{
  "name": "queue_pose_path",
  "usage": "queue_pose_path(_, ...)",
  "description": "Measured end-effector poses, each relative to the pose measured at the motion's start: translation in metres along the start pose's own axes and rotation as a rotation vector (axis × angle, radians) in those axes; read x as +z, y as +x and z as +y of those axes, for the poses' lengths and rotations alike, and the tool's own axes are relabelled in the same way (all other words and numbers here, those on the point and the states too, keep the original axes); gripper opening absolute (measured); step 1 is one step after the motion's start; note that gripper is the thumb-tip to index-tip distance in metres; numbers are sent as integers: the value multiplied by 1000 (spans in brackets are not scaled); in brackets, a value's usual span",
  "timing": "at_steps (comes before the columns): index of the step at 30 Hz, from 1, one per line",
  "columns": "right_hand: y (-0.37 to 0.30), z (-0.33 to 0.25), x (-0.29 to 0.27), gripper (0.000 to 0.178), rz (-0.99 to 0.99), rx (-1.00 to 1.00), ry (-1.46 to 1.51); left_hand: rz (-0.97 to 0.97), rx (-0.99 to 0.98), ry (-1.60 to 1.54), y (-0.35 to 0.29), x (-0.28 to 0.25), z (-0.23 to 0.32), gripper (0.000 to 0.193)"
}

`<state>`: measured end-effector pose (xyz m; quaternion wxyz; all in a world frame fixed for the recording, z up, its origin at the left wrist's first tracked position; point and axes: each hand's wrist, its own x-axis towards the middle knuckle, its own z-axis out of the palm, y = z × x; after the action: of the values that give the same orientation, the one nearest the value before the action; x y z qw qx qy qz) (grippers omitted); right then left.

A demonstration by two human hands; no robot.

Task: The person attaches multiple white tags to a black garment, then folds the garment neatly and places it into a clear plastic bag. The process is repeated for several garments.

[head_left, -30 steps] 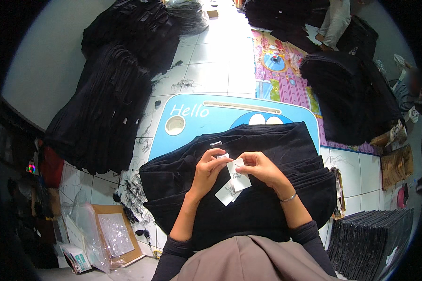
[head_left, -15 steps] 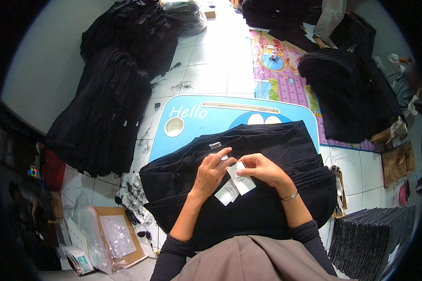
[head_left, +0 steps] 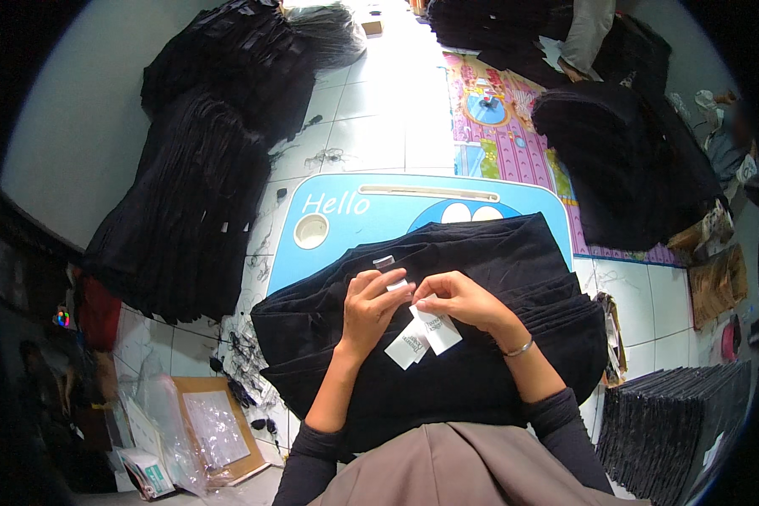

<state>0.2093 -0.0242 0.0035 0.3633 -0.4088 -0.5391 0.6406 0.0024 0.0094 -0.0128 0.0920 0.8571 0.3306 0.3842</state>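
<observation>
A black folded garment (head_left: pixel 481 261) lies over a blue lap table (head_left: pixel 354 211) in front of me. My left hand (head_left: pixel 369 308) and my right hand (head_left: pixel 455 299) meet above the garment's middle, fingertips together. Between them they pinch a pair of white paper tags (head_left: pixel 423 335) that hang down over the black cloth. A small white label (head_left: pixel 384 261) shows on the garment just above my left fingers. A thin bracelet sits on my right wrist (head_left: pixel 519 347).
Tall stacks of black garments (head_left: pixel 194 202) stand at the left, and another dark heap (head_left: pixel 624 160) at the right. A colourful play mat (head_left: pixel 497 126) lies beyond the table. Clear plastic bags and cardboard (head_left: pixel 202 422) lie at lower left, a stack of dark packets (head_left: pixel 675 430) at lower right.
Both hands have stayed together over the garment. The white tags have shifted slightly lower and now hang below my fingers.
</observation>
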Motion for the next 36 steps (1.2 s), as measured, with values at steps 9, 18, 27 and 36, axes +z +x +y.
queue_pose_path(9,7,-19,-9,16,471,-184,-558,-71,-158,-59,-7,-1,3,30)
queue_pose_path(18,4,-25,-11,14,379,-239,-545,2,-532,-395,-9,-5,-10,14)
queue_pose_path(27,20,-29,-8,13,278,-272,-661,-5,-552,-461,-9,-7,-7,14)
queue_pose_path(36,27,-16,-7,12,242,-302,-622,26,-515,-419,-10,-1,-4,31)
